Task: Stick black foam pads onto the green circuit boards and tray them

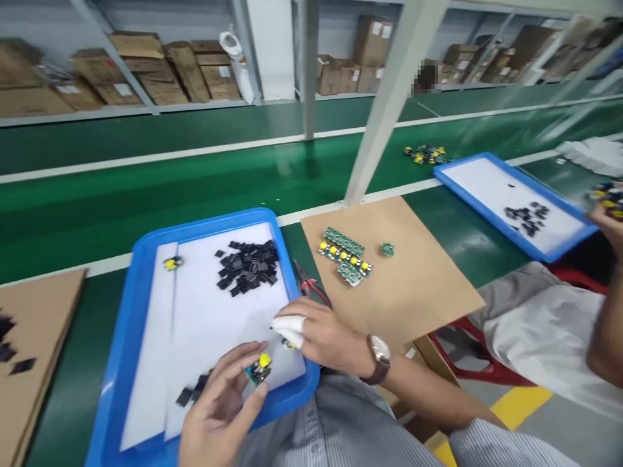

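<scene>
My left hand (221, 405) holds a small green circuit board with a yellow part (260, 368) over the near edge of a blue tray (129, 305). My right hand (321, 334), with white finger cots and a wristwatch, pinches a tiny part just right of the board. A pile of small black parts (248, 266) lies on the white sheet in the tray, with a few more near my left hand. One lone board with a yellow part (171, 263) rests at the tray's far left.
Red-handled cutters (311, 288) lie beside the tray. Several green boards (345, 254) sit on a cardboard sheet (413, 285). A second blue tray (516, 201) stands at right, where another person's hand (608, 217) holds boards. Boxes fill shelves behind the green conveyor.
</scene>
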A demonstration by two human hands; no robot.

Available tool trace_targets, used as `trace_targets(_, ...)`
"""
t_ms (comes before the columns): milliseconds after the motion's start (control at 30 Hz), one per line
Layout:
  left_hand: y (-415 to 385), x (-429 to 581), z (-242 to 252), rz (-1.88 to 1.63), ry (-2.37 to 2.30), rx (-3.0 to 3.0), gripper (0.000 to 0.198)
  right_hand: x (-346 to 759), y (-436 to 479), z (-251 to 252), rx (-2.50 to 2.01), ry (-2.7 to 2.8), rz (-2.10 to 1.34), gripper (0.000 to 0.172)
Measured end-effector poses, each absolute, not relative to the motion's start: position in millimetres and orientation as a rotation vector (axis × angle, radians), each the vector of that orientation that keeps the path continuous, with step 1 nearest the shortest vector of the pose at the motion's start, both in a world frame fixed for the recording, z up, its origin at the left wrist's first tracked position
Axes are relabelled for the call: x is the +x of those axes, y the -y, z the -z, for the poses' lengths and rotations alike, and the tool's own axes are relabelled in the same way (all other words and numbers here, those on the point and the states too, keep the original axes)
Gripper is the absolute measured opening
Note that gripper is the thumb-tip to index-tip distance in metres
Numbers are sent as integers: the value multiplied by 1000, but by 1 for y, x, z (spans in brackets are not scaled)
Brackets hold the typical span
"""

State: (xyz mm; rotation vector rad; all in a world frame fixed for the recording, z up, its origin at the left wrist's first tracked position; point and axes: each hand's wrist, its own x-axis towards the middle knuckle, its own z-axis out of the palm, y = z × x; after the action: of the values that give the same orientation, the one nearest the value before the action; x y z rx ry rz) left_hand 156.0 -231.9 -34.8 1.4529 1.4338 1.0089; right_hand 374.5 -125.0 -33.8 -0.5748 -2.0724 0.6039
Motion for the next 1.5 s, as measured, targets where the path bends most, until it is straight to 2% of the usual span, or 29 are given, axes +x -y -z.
trace_targets(100,240,164,37,-1054,-1258,1042,41,376,144,28,-726,1717,-1026,37)
trace_targets(233,242,175,34,-1187,-1063,864,46,378,167,24,-790,1656,-1188,37)
trace_targets(367,244,180,30,-1188,-1309,1186,43,377,178,25,-781,1586,-1322,54)
trace_targets(500,245,182,30,-1143,-1630,1702,53,373,181,28,-785,1529,-1434,45)
trace_targets(567,246,185,30,-1152,-1661,1786,55,370,183,30,-744,1536,-1488,50)
trace_targets(633,248,187,31,-1136,-1672,1704,56,369,185,34,-748,1548,-1508,55)
trace_targets(833,253,188,38,-1132,-1594,1489,44,365,188,43,-918,1662,-1262,31)
trace_targets(1000,255,185,43,-1122,-1599,1415,53,359,184,40,-995,1382,-1455,16)
trace_targets(1200,255,186,48,-1186,-1464,1360,32,352,186,48,-989,1272,-1534,20)
trace_targets(1333,254,185,45,-1197,-1330,1169,31,354,183,51,-934,1239,-1604,29)
trace_targets(1433,253,183,44,-1253,-1276,1144,22,356,183,45,-900,1328,-1512,41)
trace_targets(1500,254,182,47,-1260,-1345,1118,28,357,186,41,-935,1388,-1412,44)
